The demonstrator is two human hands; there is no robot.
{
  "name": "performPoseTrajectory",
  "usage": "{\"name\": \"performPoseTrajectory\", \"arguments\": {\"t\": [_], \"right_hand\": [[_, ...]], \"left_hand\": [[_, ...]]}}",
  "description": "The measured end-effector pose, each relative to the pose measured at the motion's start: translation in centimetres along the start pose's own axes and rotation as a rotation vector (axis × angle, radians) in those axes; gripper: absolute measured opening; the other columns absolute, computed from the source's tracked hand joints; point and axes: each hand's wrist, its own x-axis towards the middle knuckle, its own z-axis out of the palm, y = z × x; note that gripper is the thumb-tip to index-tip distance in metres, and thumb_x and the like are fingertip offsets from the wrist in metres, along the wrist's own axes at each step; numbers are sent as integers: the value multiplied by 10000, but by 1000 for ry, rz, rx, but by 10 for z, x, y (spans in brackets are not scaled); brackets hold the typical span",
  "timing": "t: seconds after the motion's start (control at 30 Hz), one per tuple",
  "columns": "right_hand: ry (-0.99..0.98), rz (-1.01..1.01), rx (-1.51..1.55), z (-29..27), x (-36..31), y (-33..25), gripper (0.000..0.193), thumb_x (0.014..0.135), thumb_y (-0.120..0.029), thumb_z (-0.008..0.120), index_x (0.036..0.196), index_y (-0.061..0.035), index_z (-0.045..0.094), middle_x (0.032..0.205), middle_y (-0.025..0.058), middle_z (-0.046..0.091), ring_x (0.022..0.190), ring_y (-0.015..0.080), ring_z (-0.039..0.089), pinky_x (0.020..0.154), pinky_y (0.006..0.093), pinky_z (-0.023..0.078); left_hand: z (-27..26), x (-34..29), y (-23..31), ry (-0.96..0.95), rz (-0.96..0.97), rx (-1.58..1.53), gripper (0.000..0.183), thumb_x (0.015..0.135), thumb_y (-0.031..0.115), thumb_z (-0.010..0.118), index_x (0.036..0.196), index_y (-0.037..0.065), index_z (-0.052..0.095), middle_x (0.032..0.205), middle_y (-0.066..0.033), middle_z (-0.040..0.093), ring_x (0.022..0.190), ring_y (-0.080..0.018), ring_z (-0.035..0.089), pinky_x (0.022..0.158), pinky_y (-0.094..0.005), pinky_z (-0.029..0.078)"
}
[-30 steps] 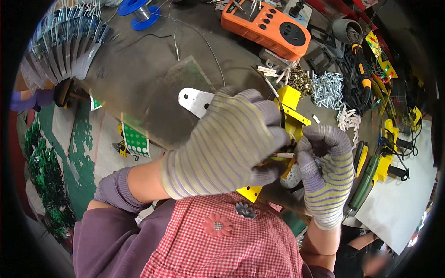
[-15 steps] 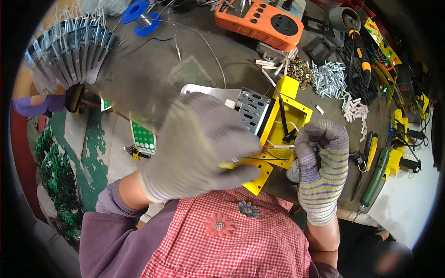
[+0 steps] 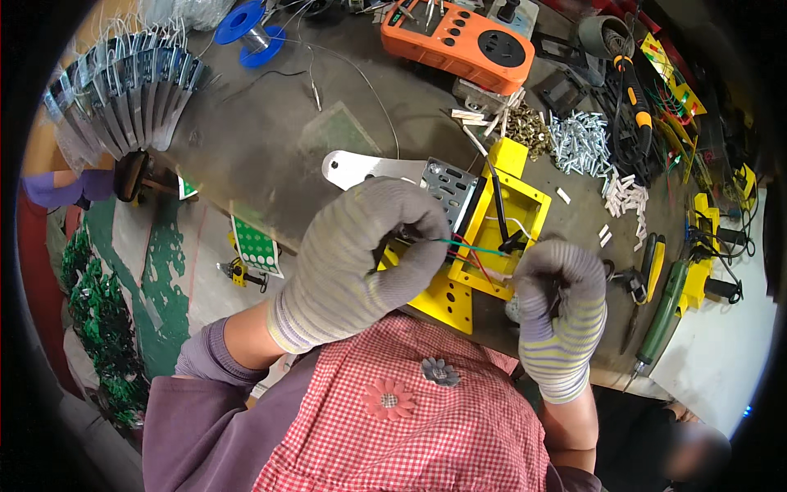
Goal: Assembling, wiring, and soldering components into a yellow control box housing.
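Note:
My left hand [image 3: 352, 262], in a grey striped knit glove, pinches a thin green wire [image 3: 474, 246] between thumb and fingers. The wire stretches right across the near part of a yellow metal housing [image 3: 537, 215]. My right hand [image 3: 579, 320], gloved alike, has thumb and fingertips brought together beside the housing's near right corner; what they hold, if anything, is hidden. Red wires [image 3: 478, 264], a white wire and a black cable [image 3: 498, 201] show in the open housing. A slotted silver metal plate [image 3: 447, 195] adjoins it, and a yellow perforated flange [image 3: 447, 303] lies below my left hand.
Brass-coloured parts [image 3: 529, 127], silver screws [image 3: 579, 141] and white sleeves [image 3: 625, 195] lie in piles behind the housing. An orange instrument [image 3: 459, 45] stands at the back. A green-handled screwdriver [image 3: 662, 316] and yellow-handled pliers [image 3: 655, 261] lie right; a blue wire spool [image 3: 250, 33] stands far left.
My left hand has come out of blurred motion into a pinch, drawing the green wire up a little. My right hand has shifted slightly toward me, uncovering white sleeves on the table.

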Motion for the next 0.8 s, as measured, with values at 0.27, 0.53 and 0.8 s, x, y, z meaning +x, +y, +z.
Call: {"name": "performPoseTrajectory", "arguments": {"t": [0.27,0.53,0.8], "right_hand": [[-287,-67,-221,-17,66,-11,156,732,-11,697,883,-45,712,947,103,616,857,235,604,762,323,466],[-438,-216,-677,3,71,-19,197,695,-128,784,859,-48,708,867,139,566,850,339,576,753,444,453],[-426,-92,-96,-15,77,-6,60,793,-29,657,835,10,643,810,167,594,812,365,565,744,429,453]], "left_hand": [[4,15,13,2,-8,19,81,851,67,664,920,57,623,819,-4,619,698,-98,579,646,-253,467],[19,16,0,18,5,-74,81,864,77,647,926,49,604,806,-28,602,683,-124,576,642,-265,474],[18,16,-5,-7,57,12,101,847,67,657,929,39,606,817,-66,629,697,-189,626,656,-296,501]]}}
